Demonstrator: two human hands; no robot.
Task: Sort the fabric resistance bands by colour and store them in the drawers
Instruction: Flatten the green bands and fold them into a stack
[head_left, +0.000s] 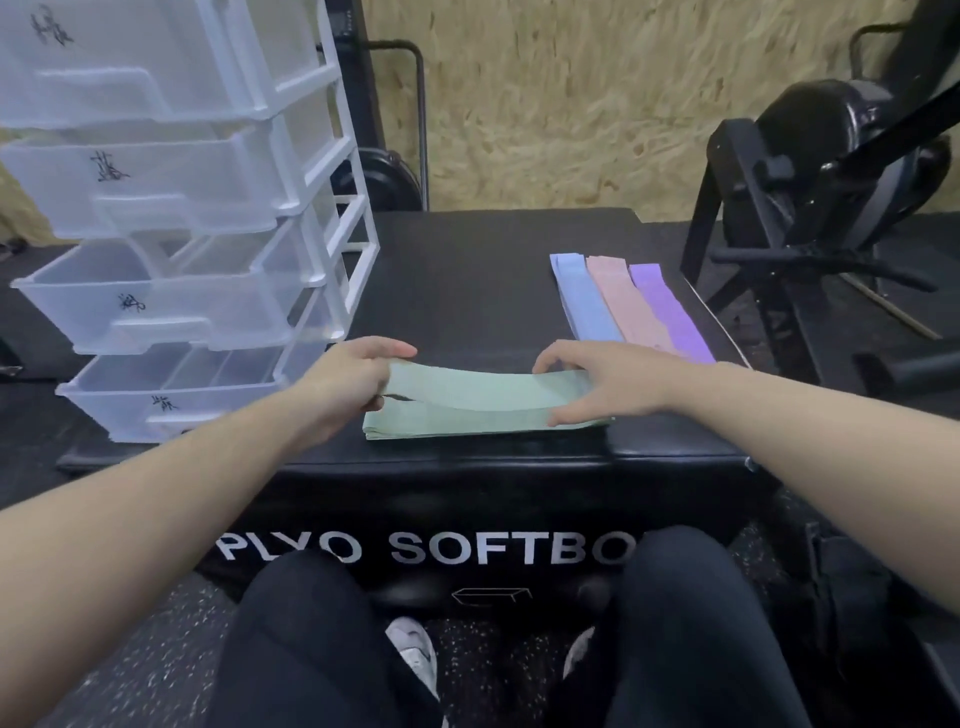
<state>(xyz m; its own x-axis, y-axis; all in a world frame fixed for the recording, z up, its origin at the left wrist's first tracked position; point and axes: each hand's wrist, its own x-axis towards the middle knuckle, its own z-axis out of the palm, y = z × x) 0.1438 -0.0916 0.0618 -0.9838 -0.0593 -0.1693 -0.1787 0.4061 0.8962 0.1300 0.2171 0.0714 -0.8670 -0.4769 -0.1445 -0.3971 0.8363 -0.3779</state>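
I see both hands on the green bands (483, 405), a stack lying flat at the near edge of the black plyo box (467, 291), w/ the top band bowed up in the middle. Left hand (353, 384) pinches the stack's left end, thumb under, fingers over. Right hand (597, 384) grips the right end, fingers curled on top. Far right on the box: blue band (584, 296), pink band (623, 301), purple band (670, 312), side by side, touching. Drawer unit (171, 218) stands left of the box; lower two drawers pulled out, bottom drawer (171, 389) just beside left hand.
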